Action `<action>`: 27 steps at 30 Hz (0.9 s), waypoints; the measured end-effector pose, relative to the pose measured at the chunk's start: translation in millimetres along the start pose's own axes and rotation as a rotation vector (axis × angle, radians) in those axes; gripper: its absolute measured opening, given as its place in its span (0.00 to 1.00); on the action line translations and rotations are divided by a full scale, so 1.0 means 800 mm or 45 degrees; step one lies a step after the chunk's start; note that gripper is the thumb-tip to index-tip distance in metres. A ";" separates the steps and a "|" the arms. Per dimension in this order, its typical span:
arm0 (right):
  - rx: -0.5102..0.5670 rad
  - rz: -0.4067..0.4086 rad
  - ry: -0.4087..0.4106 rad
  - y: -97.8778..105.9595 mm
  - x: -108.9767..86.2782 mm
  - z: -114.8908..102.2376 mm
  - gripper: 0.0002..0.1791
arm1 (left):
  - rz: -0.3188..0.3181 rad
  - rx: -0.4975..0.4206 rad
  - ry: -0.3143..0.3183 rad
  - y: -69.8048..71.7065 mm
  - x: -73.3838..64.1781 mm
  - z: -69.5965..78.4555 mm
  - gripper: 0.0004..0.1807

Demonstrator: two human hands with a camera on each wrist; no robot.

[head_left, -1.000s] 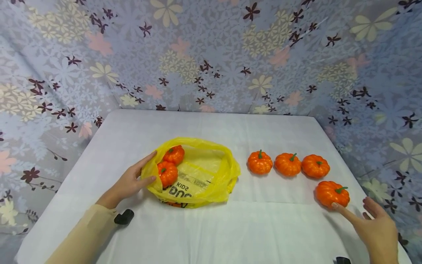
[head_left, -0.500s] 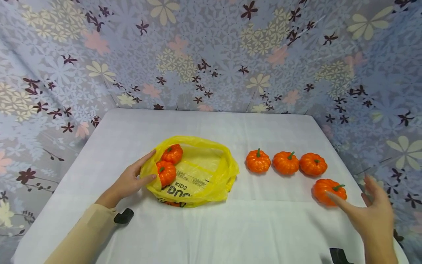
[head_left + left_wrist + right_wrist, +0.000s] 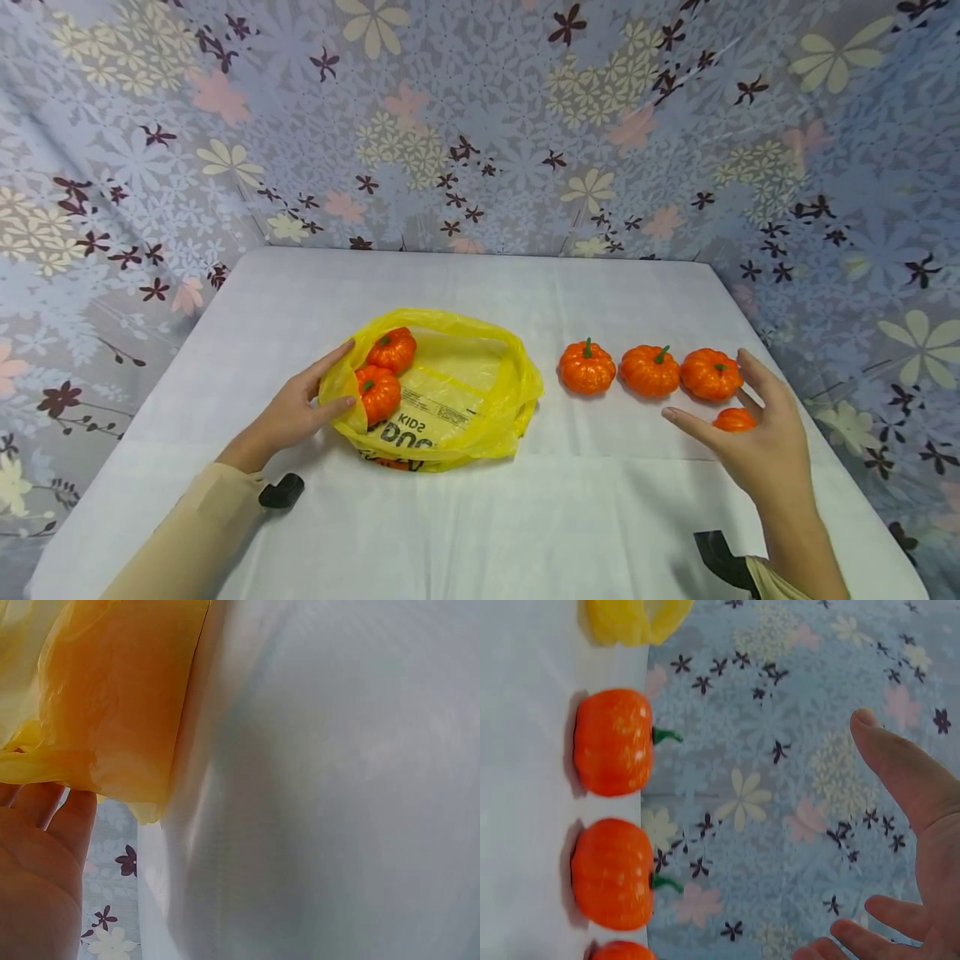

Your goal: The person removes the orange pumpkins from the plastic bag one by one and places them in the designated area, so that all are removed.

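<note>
A yellow plastic bag (image 3: pixel 517 383) with dark print lies with its mouth wide in the head view, two small orange pumpkins (image 3: pixel 378 395) inside at its left end. My left hand (image 3: pixel 296 412) rests against the bag's left side, thumb and fingers spread along it; in the left wrist view, the fingertips go out of sight behind the yellow plastic. My right hand (image 3: pixel 761 450) holds nothing, its thumb and fingers spread wide. It overlaps the nearest loose pumpkin (image 3: pixel 735 419), hiding most of it, and its fingertips appear by the right-hand pumpkin (image 3: pixel 711 374) of the row.
Two more pumpkins, the middle one (image 3: pixel 650 372) and the left one (image 3: pixel 587 367), continue the row right of the bag. All stand on a white cloth-covered table (image 3: pixel 480 533). Flower-patterned fabric (image 3: pixel 480 125) hangs behind and at both sides.
My right hand has moved left and farther forward from beside the nearest pumpkin, now overlapping it. The left hand and bag stay in place.
</note>
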State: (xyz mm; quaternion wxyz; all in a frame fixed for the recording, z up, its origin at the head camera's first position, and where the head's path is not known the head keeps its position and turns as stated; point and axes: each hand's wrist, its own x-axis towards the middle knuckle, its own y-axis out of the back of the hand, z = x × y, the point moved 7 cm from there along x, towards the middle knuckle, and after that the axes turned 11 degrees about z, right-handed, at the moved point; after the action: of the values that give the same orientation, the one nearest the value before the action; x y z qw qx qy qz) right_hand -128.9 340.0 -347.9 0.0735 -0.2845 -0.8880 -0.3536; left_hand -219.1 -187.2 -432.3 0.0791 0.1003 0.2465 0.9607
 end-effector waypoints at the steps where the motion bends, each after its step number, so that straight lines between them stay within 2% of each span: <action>1: 0.009 -0.013 0.022 -0.004 0.000 -0.003 0.61 | 0.001 -0.001 0.000 0.000 0.000 0.000 0.42; 17: 0.139 -0.152 0.140 -0.052 -0.002 -0.037 0.61 | -0.001 -0.030 -0.014 0.001 0.000 -0.001 0.42; 27: 0.148 -0.254 0.215 -0.103 -0.009 -0.058 0.59 | -0.002 0.005 0.001 -0.001 0.000 -0.004 0.42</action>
State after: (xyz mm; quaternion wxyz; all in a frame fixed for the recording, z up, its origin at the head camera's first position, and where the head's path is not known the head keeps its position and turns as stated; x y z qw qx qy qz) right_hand -172.0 256.9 -364.6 0.1287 -0.1594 -0.9215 -0.3298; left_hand -220.2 -188.1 -435.6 0.0794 0.1000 0.2485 0.9602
